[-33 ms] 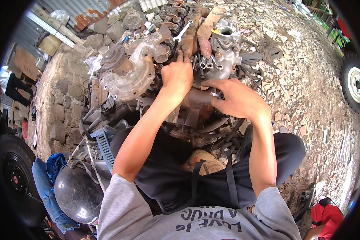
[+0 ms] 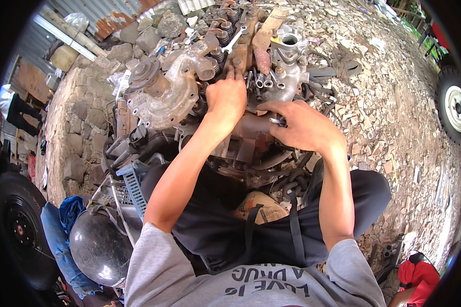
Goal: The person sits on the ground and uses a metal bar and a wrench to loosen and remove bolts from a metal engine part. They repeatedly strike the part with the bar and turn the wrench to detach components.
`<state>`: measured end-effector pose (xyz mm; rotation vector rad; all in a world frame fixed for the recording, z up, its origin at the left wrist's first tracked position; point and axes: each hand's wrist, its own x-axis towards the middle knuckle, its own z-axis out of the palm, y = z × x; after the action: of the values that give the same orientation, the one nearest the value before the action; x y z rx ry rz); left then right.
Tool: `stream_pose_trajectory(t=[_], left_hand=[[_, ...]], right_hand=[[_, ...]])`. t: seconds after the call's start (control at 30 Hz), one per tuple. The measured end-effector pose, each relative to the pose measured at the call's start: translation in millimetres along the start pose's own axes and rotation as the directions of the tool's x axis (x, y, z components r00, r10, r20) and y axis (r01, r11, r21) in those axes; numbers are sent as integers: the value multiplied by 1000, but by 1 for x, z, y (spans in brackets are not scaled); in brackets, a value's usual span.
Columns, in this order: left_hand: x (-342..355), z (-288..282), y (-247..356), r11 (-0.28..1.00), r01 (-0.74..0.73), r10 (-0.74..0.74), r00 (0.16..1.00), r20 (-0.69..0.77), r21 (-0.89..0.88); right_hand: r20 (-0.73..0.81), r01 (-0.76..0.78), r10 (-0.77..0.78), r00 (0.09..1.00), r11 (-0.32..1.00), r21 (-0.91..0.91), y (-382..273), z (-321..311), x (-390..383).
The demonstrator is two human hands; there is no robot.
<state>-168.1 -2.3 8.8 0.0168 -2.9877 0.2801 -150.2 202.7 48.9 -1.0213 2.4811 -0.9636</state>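
An old, dirty engine (image 2: 251, 123) stands in front of my crossed legs. My left hand (image 2: 227, 98) rests on its top, index and middle fingers stretched forward against a rusty part; what lies under the palm is hidden. On the right, my right hand (image 2: 307, 125) has its thumb and fingers curled round a small silver metal piece (image 2: 277, 122), of which only the end shows. A combination wrench (image 2: 234, 40) lies beyond my left fingertips. Several sockets (image 2: 268, 82) sit between the hands, beside a grey metal housing (image 2: 288, 56). A large cast-metal pump-like part (image 2: 176, 89) is left of my left hand.
Valve springs (image 2: 223, 36) line the engine's far end. Left of me are a blue plastic crate (image 2: 133, 179), a black helmet (image 2: 100, 245) and a tyre (image 2: 20, 230). Broken stone (image 2: 379, 117) covers the ground at right, with a vehicle wheel (image 2: 453, 105) beyond.
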Motion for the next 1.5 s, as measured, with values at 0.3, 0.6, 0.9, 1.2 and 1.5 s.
stream_pose_trajectory(t=[0.3, 0.6, 0.9, 1.2, 1.5], left_hand=[[-10, -18, 8, 999, -31, 31, 999, 35, 8], [-37, -31, 5, 988, -2, -22, 987, -159, -154], [-6, -40, 1, 990, 139, -132, 978, 164, -31], [-22, -51, 0, 993, 64, -43, 978, 206, -97], [-51, -59, -8, 996, -14, 37, 965, 258, -92]], right_hand=[[-9, 25, -25, 1000, 999, 26, 4, -1, 0], [-34, 39, -37, 999, 998, 59, 4, -9, -3], [-101, 134, -131, 986, 991, 22, 14, 4, 3], [-37, 1, 0, 999, 1000, 23, 11, -6, -2], [-23, 20, -20, 1000, 1000, 16, 10, -6, -1]])
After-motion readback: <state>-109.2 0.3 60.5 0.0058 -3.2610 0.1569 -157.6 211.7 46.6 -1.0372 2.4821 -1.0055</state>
